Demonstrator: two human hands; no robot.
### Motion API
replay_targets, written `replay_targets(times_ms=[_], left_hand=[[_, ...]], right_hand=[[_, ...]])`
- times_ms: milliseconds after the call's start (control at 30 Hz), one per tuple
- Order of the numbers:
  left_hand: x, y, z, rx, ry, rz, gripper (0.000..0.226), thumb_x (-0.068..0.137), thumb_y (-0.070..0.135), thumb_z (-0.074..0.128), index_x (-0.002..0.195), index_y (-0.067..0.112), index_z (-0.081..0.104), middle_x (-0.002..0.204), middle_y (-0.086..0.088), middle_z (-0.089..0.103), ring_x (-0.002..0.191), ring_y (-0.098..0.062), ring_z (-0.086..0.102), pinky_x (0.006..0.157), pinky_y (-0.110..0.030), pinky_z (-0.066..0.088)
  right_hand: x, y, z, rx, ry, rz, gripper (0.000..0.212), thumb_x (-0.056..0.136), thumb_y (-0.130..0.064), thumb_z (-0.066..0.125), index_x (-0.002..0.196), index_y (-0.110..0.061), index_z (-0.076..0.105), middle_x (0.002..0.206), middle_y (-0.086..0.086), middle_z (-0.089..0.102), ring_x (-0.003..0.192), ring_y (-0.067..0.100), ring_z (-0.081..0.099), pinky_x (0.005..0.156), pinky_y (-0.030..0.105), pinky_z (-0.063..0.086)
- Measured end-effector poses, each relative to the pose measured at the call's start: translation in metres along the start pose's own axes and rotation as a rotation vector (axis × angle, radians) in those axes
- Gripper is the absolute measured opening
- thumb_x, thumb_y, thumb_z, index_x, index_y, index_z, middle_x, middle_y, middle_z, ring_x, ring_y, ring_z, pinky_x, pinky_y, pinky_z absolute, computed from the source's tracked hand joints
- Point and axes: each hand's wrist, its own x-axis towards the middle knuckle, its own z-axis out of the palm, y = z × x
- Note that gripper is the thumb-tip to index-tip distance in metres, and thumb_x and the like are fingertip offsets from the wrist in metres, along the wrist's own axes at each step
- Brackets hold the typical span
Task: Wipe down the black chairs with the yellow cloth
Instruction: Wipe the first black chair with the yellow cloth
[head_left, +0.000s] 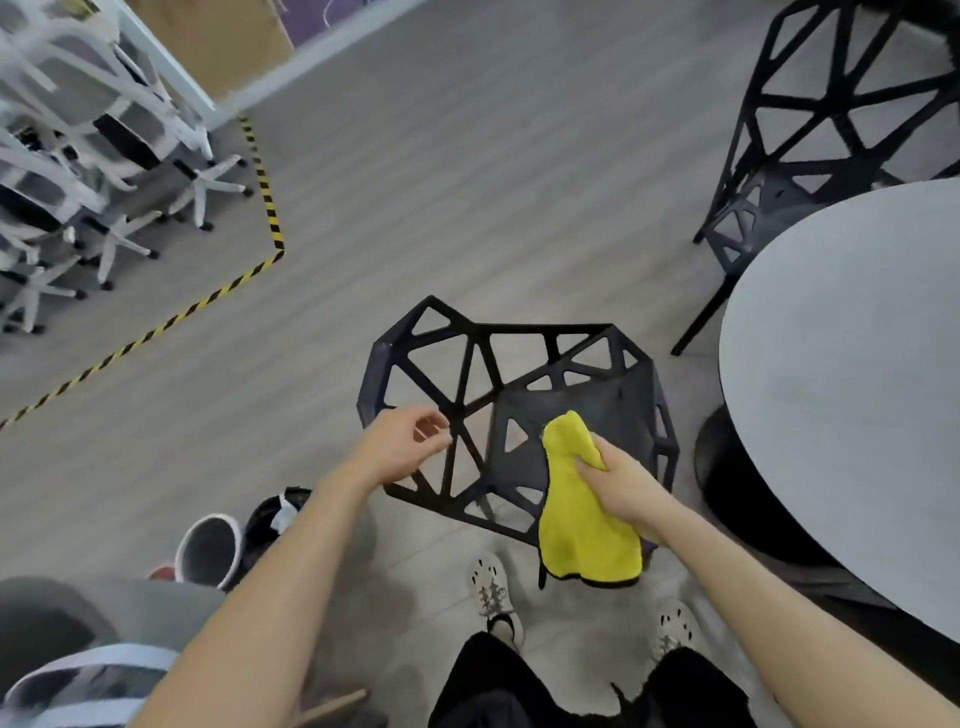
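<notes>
Looking down through the head camera, I see a black chair (597, 400) with an open triangle-pattern frame standing on the grey floor just ahead of my shoes, a little toward 5 o'clock in the view. My right hand (626, 491) grips the yellow cloth (582, 525), bunching its upper end against the seat while the rest hangs down over the near edge. My left hand (400, 447) sits at the chair's 9 o'clock rim with fingers loosely curled, grasping nothing; I cannot tell whether it touches the frame. A second black chair (810, 130) stands at 1 o'clock, partly behind a round grey table (841, 389) at 3 o'clock. White office chairs (104, 156) crowd 10 o'clock behind striped floor tape (262, 176), and a bucket (210, 545) sits at 7 o'clock.
</notes>
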Motion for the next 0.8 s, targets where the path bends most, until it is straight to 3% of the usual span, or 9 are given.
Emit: replay_targets(times_ms=[133,200,267,400,467,533,667,733,800], left_hand=[[0.024,-0.079,-0.042,0.029,0.061,-0.03,0.013,0.102,0.038,0.072,0.113,0.031,0.074,0.104,0.012,0.073,0.099,-0.008,0.068,0.073,-0.016,0.045],[0.045,-0.103,-0.062,0.08,0.066,-0.016,0.015,0.103,0.036,0.071,0.116,0.029,0.073,0.107,0.008,0.074,0.1,-0.014,0.069,0.079,-0.026,0.052],[0.065,-0.115,-0.073,0.084,0.057,0.042,0.022,0.1,0.036,0.075,0.121,0.031,0.072,0.111,0.008,0.075,0.1,-0.011,0.069,0.091,-0.038,0.058],[0.087,-0.102,-0.069,-0.06,-0.212,0.247,0.088,0.077,0.041,0.095,0.152,0.045,0.048,0.145,0.015,0.059,0.13,-0.005,0.054,0.11,-0.033,0.044],[0.096,-0.082,-0.063,-0.187,-0.349,0.26,0.108,0.072,0.041,0.098,0.161,0.043,0.037,0.158,0.015,0.048,0.141,-0.007,0.045,0.119,-0.035,0.037],[0.104,-0.065,-0.055,-0.36,-0.457,0.204,0.093,0.078,0.048,0.092,0.158,0.033,0.048,0.157,0.011,0.055,0.147,-0.01,0.048,0.124,-0.038,0.035],[0.106,-0.05,-0.03,-0.991,-0.797,-0.081,0.062,0.097,0.053,0.07,0.148,0.02,0.061,0.143,-0.006,0.071,0.135,-0.027,0.066,0.114,-0.046,0.049],[0.106,-0.047,-0.017,-1.133,-0.786,-0.136,0.055,0.102,0.036,0.071,0.151,0.012,0.059,0.143,-0.013,0.07,0.131,-0.031,0.069,0.102,-0.045,0.06],[0.11,-0.045,-0.007,-1.162,-0.681,-0.153,0.064,0.099,0.011,0.075,0.157,0.009,0.047,0.144,-0.019,0.067,0.127,-0.035,0.071,0.099,-0.05,0.062]], right_hand=[[0.03,-0.013,0.047,-0.573,-0.034,-0.085,0.054,0.109,-0.026,0.042,0.158,-0.045,0.032,0.104,0.011,0.07,0.09,0.033,0.068,0.081,0.046,0.058],[0.042,-0.025,0.071,-0.84,-0.007,-0.09,0.07,0.101,-0.016,0.045,0.162,-0.045,0.024,0.09,0.012,0.062,0.084,0.037,0.064,0.075,0.046,0.057],[0.052,-0.038,0.088,-0.856,-0.004,-0.089,0.078,0.094,-0.011,0.05,0.16,-0.046,0.027,0.092,0.011,0.061,0.08,0.034,0.059,0.076,0.045,0.057],[0.058,-0.073,0.106,-0.523,0.049,-0.095,0.072,0.092,-0.023,0.055,0.156,-0.043,0.03,0.105,0.004,0.071,0.09,0.026,0.066,0.077,0.041,0.052],[0.058,-0.089,0.107,-0.353,0.075,-0.079,0.042,0.101,-0.033,0.056,0.141,-0.038,0.045,0.112,-0.004,0.071,0.098,0.018,0.068,0.082,0.041,0.055],[0.055,-0.103,0.103,-0.078,0.084,-0.058,0.019,0.104,-0.047,0.06,0.12,-0.037,0.062,0.108,-0.01,0.074,0.099,0.009,0.071,0.086,0.038,0.058],[0.059,-0.106,0.101,0.606,0.139,0.164,0.046,0.097,-0.05,0.071,0.131,-0.019,0.07,0.122,0.001,0.078,0.113,0.023,0.075,0.102,0.049,0.057],[0.065,-0.098,0.101,0.643,0.189,0.25,0.052,0.095,-0.041,0.076,0.137,-0.011,0.066,0.122,0.004,0.078,0.112,0.026,0.075,0.103,0.052,0.057],[0.072,-0.094,0.097,0.676,0.244,0.302,0.078,0.087,-0.026,0.087,0.153,-0.009,0.048,0.13,0.007,0.073,0.114,0.03,0.073,0.101,0.053,0.058]])
